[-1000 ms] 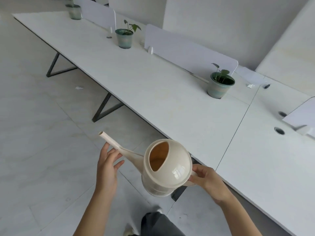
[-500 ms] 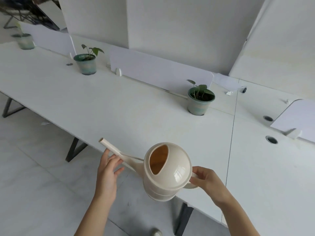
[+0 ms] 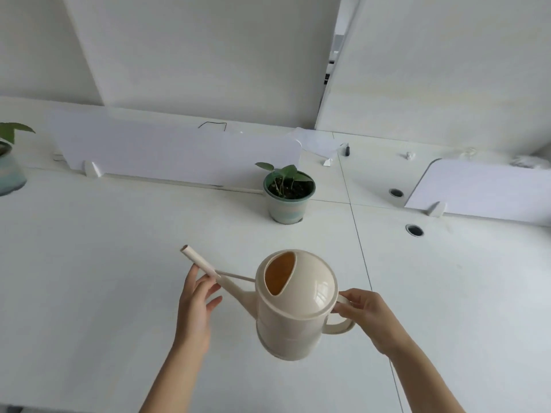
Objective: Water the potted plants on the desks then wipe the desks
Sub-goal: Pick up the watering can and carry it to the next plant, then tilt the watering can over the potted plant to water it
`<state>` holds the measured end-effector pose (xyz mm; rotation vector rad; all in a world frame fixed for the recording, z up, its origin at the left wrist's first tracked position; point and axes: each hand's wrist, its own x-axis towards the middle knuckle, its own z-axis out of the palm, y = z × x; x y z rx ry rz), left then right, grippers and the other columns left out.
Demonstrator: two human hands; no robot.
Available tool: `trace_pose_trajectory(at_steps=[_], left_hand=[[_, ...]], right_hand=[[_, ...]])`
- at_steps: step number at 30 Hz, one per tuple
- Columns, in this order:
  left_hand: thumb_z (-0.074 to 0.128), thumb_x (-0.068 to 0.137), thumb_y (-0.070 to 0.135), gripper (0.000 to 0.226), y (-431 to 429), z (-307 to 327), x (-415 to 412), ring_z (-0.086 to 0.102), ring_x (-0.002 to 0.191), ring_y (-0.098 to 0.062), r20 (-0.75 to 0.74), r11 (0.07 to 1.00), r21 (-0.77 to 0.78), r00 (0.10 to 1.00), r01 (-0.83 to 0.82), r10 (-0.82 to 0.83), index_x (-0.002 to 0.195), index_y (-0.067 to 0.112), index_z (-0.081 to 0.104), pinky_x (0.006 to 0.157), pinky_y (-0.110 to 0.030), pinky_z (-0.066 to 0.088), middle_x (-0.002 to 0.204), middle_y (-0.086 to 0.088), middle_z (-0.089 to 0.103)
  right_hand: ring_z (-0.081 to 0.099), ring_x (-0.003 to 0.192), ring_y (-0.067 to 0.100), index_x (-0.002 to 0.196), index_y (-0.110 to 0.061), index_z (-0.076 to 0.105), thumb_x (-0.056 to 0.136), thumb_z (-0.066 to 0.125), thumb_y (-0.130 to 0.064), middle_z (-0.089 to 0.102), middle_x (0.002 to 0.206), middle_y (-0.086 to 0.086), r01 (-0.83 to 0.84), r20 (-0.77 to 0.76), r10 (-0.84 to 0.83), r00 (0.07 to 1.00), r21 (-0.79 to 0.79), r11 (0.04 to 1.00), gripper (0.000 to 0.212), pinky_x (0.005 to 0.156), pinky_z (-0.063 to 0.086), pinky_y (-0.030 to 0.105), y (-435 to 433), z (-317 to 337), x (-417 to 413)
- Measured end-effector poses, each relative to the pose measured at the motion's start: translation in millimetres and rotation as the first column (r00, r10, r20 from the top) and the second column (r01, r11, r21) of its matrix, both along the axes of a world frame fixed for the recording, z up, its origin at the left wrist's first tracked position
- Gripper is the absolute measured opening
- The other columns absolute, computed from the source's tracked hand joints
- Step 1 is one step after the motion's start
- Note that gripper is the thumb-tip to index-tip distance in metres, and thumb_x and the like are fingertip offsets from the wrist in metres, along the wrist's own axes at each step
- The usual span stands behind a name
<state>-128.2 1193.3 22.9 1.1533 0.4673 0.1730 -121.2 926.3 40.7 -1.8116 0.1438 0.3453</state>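
watering can [image 3: 293, 305]: cream plastic with a round body, held upright in the air above the near part of the bench [image 3: 104, 263]; the filling opening on top looks orange-brown inside.
spout [image 3: 205, 265]: long and thin, it goes from the body to the left and upward, and its open tip is over the bench.
right hand [image 3: 371, 315]: on the right side of the watering can, with the fingers curled around the top of the handle [image 3: 340, 326].
left hand [image 3: 195, 305]: the fingers are straight and a little spread, and the fingertips touch the spout from the near side, about at its middle; they do not close around it.
hands: apart from each other, with the body of the watering can between them.
potted plant [image 3: 288, 193]: stands upright on the bench beyond the watering can, not touching it; it has a pale green pot, dark soil and a few green leaves, and is near the right end of the divider panel [image 3: 179, 150].
second potted plant [image 3: 9, 165]: at the left edge, only partly in view.
seam [image 3: 360, 254]: a thin dark line to the right of the potted plant, between two bench tops.
cable holes [image 3: 414, 230]: two round holes on the right bench top, near another white panel [image 3: 483, 189].
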Motion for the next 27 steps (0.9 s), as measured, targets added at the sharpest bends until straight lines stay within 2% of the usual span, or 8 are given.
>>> trace_pose_trajectory(at_steps=[3,7,10,12,16,21,24,27], left_hand=[[0.043,0.095,0.012,0.044,0,2,36,0.052,0.105,-0.023,-0.001,0.991,-0.006,0.991,0.137,-0.137,0.135,0.029,0.041,0.084,-0.033,0.038,0.1,0.007,0.06],[0.042,0.095,0.012,0.049,-9,1,76,0.053,0.111,-0.026,-0.003,0.969,-0.014,0.969,0.247,-0.247,0.142,0.024,0.033,0.094,-0.035,0.037,0.11,0.005,0.059],[0.041,0.096,0.012,0.052,-25,-6,94,0.05,0.122,-0.027,-0.047,0.953,-0.054,0.952,0.299,-0.301,0.145,0.016,0.026,0.102,-0.038,0.034,0.133,-0.006,0.051],[0.045,0.093,0.017,0.047,-36,-11,102,0.046,0.128,-0.024,-0.059,0.935,-0.039,0.933,0.353,-0.355,0.139,0.021,0.036,0.104,-0.04,0.034,0.138,-0.003,0.049],[0.05,0.079,0.028,0.044,-54,-10,117,0.045,0.127,-0.019,-0.074,0.891,0.013,0.889,0.453,-0.451,0.123,0.032,0.048,0.101,-0.037,0.035,0.135,0.005,0.051],[0.049,0.086,0.02,0.025,-73,-2,139,0.053,0.109,-0.022,-0.07,0.881,-0.068,0.879,0.468,-0.472,0.104,0.036,0.055,0.089,-0.033,0.035,0.106,0.011,0.059],[0.043,0.093,0.014,0.027,-81,1,150,0.055,0.097,-0.022,-0.06,0.869,-0.123,0.87,0.479,-0.489,0.108,0.033,0.054,0.084,-0.034,0.037,0.096,0.008,0.058],[0.045,0.091,0.016,0.029,-86,1,161,0.054,0.099,-0.023,-0.071,0.859,-0.122,0.858,0.498,-0.508,0.111,0.035,0.054,0.082,-0.035,0.04,0.103,0.004,0.057]], right_hand=[[0.064,0.073,0.014,0.072,-0.009,0.069,0.075,0.07,-0.011,0.07,0.063,-0.003,0.127,0.035,-0.127,0.991,-0.025,0.992,0.003,0.071,0.043,0.025,-1,6,2],[0.058,0.057,0.0,0.068,-0.008,0.069,0.079,0.066,-0.002,0.066,0.054,-0.006,0.275,0.035,-0.273,0.961,-0.053,0.96,0.012,0.061,0.042,0.016,3,5,0],[0.063,0.07,0.015,0.071,-0.006,0.071,0.078,0.068,-0.007,0.072,0.07,0.012,0.392,0.047,-0.39,0.92,-0.063,0.918,0.008,0.07,0.044,0.026,5,2,-1],[0.067,0.079,0.022,0.073,-0.004,0.07,0.079,0.068,-0.008,0.073,0.076,0.014,0.44,0.051,-0.438,0.898,-0.078,0.894,0.008,0.075,0.046,0.032,1,3,1],[0.064,0.062,0.002,0.069,-0.005,0.069,0.079,0.068,-0.009,0.072,0.066,0.004,0.464,0.079,-0.458,0.886,-0.138,0.875,0.01,0.066,0.044,0.026,-5,17,11],[0.053,0.07,0.018,0.073,0.001,0.067,0.079,0.068,-0.013,0.064,0.082,0.031,0.504,0.17,-0.478,0.862,-0.166,0.848,0.015,0.059,0.039,0.025,-11,30,24],[0.045,0.057,0.008,0.07,-0.003,0.066,0.08,0.068,-0.012,0.057,0.066,0.017,0.521,0.227,-0.485,0.844,-0.138,0.842,0.014,0.045,0.036,0.009,-8,35,29],[0.039,0.045,0.004,0.063,-0.008,0.063,0.08,0.068,-0.013,0.051,0.052,-0.003,0.539,0.273,-0.49,0.828,-0.149,0.829,0.018,0.04,0.031,0.007,-4,37,34]])
